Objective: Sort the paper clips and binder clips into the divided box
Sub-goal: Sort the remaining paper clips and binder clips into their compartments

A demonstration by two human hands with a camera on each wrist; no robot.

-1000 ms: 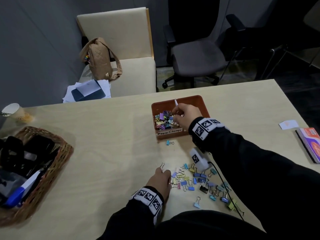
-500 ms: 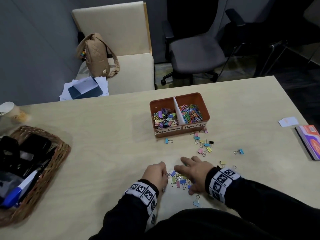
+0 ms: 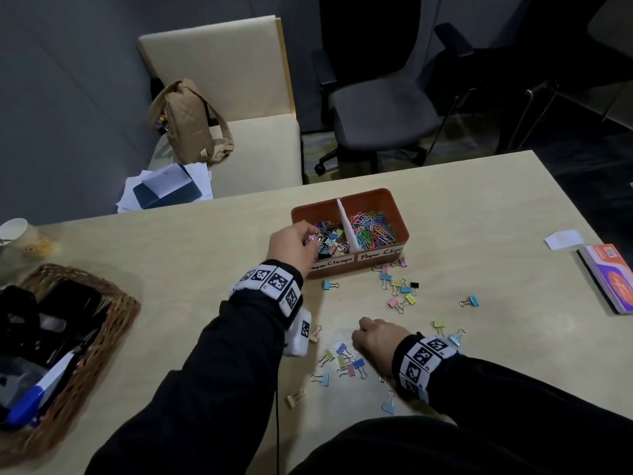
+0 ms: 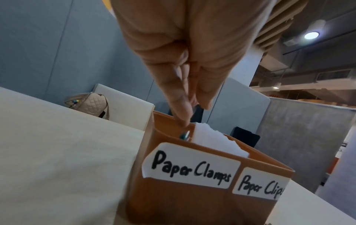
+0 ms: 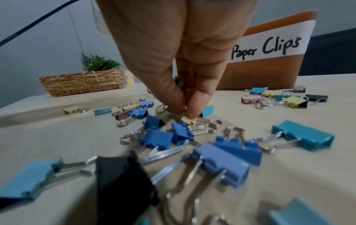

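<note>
The brown divided box (image 3: 400, 214) has binder clips (image 3: 330, 236) in its left part, labelled "Paper Clamps", and coloured paper clips (image 3: 373, 231) in its right part. My left hand (image 3: 310, 236) is over the left part with its fingers pinched on binder clips; in the left wrist view the left hand (image 4: 187, 117) points down into the box (image 4: 192, 205). My right hand (image 3: 363, 332) rests on the loose pile of binder clips (image 3: 342, 361) near me. In the right wrist view the right hand (image 5: 185, 112) pinches a yellow binder clip (image 5: 189, 120) on the table.
More loose binder clips (image 3: 400, 289) lie just in front of the box. A wicker basket (image 3: 113, 323) of dark items stands at the left, with a paper cup (image 3: 13, 234) behind it. A booklet (image 3: 609, 279) and a white slip (image 3: 563, 238) lie at the right edge.
My left hand has gone from the pile up to the box's left part. My right hand came back from the box a second ago and now stays at the pile.
</note>
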